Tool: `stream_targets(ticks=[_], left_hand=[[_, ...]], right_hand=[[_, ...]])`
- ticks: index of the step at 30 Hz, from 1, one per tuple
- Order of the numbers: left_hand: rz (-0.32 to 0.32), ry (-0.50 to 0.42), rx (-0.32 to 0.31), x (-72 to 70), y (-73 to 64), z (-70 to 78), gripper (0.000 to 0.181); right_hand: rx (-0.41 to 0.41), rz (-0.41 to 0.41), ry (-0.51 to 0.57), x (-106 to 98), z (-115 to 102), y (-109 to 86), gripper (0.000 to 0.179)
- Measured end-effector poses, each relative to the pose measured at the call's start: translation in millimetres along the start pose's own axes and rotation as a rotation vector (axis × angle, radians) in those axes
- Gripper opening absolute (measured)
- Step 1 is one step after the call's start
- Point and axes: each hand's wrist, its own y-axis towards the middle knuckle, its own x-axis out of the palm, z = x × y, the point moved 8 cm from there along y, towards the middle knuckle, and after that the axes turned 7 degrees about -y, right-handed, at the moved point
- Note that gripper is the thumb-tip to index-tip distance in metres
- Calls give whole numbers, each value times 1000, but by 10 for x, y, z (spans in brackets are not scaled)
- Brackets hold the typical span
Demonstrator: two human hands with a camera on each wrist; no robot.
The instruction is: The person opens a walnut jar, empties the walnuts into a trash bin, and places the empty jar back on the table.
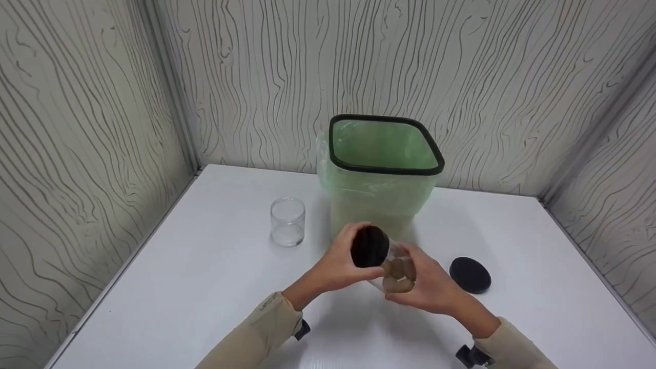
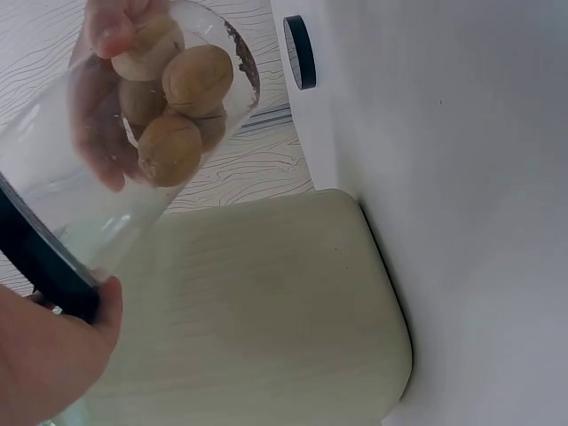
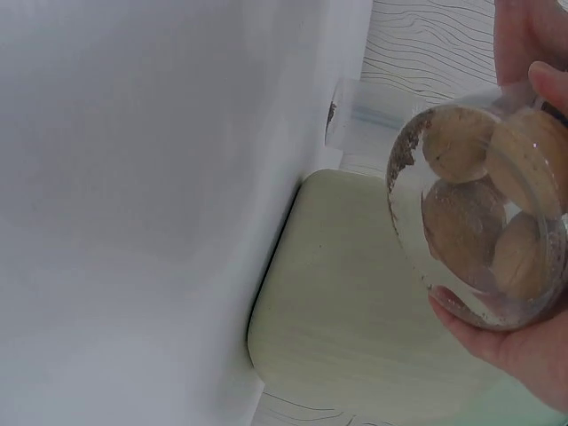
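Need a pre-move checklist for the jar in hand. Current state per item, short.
1. Left grip holding the black lid: ok, thumb and fingers around it.
2. Right grip supporting the lidded jar: ok, near its base.
3. Walnuts inside: ok, several gathered towards the base end; jar tilted.
4. Lid tightness: cannot tell; it covers the mouth, but threading isn't visible.
5. Second glass jar capped: not ok, stands open; a loose lid lies across the table.
6. Bin mouth uncovered, green liner in place: ok.
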Motion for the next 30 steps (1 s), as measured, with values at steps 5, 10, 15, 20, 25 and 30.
stream_targets(ticks=[5,10,15,20,25,30], left_hand=[[32,-1,-12,-1,-4,-11,82],[39,12,-71,22,-19,-44,86],[-32,25,-100,30,-38,-38,99],[-154,-11,8,24,-36,44,106],[-281,-58,148,40,-57,146,102],[-317,-66,189,37,-59,178,97]], right_hand=[[-18,39,-83,-22,-10,-9,83],[-27,76,-125,-42,-1,-21,84],[-19,16,22,-2,20,-21,83],[72,-71,155,24,79,-54,82],[116,-143,211,31,104,-98,78],[112,-188,230,48,81,-103,79]])
